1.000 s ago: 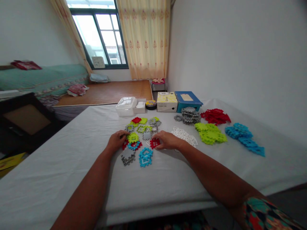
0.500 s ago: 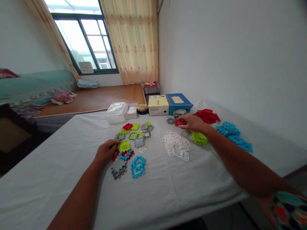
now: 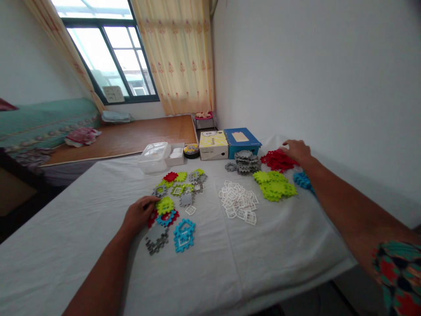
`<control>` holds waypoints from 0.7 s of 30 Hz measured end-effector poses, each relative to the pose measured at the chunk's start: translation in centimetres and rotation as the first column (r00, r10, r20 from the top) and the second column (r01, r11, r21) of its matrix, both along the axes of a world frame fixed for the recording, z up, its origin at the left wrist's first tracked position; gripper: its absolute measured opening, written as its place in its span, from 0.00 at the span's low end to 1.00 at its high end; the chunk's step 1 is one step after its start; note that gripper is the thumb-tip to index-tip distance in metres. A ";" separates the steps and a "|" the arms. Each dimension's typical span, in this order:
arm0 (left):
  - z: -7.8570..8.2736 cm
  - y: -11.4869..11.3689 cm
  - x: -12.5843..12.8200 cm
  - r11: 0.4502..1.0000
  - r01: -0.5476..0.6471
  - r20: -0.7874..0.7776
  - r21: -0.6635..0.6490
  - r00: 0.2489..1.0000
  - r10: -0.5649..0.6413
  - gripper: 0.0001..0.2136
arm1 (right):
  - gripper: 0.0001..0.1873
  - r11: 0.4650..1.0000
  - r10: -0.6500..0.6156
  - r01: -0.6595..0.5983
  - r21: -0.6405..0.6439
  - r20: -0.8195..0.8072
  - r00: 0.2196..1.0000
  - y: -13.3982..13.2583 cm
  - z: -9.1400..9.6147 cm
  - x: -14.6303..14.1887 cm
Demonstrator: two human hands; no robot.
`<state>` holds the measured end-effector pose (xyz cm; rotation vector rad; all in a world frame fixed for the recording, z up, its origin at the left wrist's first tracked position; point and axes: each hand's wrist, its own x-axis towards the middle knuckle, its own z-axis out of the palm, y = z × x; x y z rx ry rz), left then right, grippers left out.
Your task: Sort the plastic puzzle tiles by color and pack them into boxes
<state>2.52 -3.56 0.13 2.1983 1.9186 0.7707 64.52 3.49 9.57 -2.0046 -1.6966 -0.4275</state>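
Observation:
My left hand rests at the left of the cloth, fingers bent together at the edge of a lime-green notched building piece. Under and beside that piece lie a blue notched ring and red pieces. Grey notched pieces and joined blue pieces lie nearer to me. Far to the right, my right hand is over the right edge of a pile of red pieces. Its fingers are bent and slightly apart, with nothing clearly visible between them.
White window-frame pieces lie mid-table. Grey piles, lime-green pieces and blue pieces sit to the right. Along the back stand a clear plastic box, a yellow box and a blue box near the wall.
My right hand has moved right and back, from beside the grey pieces with a red piece to the red pile. My left hand stays by the lime-green piece. The view has shifted slightly.

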 end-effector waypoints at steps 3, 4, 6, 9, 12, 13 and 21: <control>0.0 0.0 0.0 1.000 0.013 -0.011 0.000 1.000 -0.013 0.17 | 0.19 1.000 -0.010 0.010 0.003 -0.016 1.000 0.7 0.3 -1.4; 0.0 0.0 0.1 1.000 0.014 -0.012 0.002 1.000 -0.014 0.16 | 0.18 1.000 0.020 -0.020 0.005 -0.019 1.000 0.8 0.4 -2.3; 0.1 -0.1 0.3 1.000 0.015 -0.013 0.007 1.000 -0.015 0.17 | 0.16 0.988 0.152 -0.152 -0.003 -0.019 0.988 0.4 0.2 -5.3; 0.2 -0.4 0.8 1.000 0.029 -0.010 0.012 1.000 -0.029 0.17 | 0.14 0.886 0.457 -0.459 -0.065 -0.039 0.888 -1.6 -0.9 -12.1; 0.1 -0.6 1.1 0.998 0.063 0.018 0.005 0.998 -0.063 0.16 | 0.12 0.662 0.726 -0.729 -0.173 -0.090 0.682 -5.2 -2.7 -20.0; 0.0 -0.7 1.2 0.997 0.077 0.029 0.004 0.997 -0.077 0.16 | 0.12 0.586 0.783 -0.785 -0.199 -0.110 0.612 -6.3 -3.3 -22.4; -0.4 -0.7 1.4 0.989 0.147 0.084 0.019 0.985 -0.148 0.16 | 0.21 0.471 0.861 -0.845 -0.254 -0.076 0.503 -7.3 -6.0 -32.9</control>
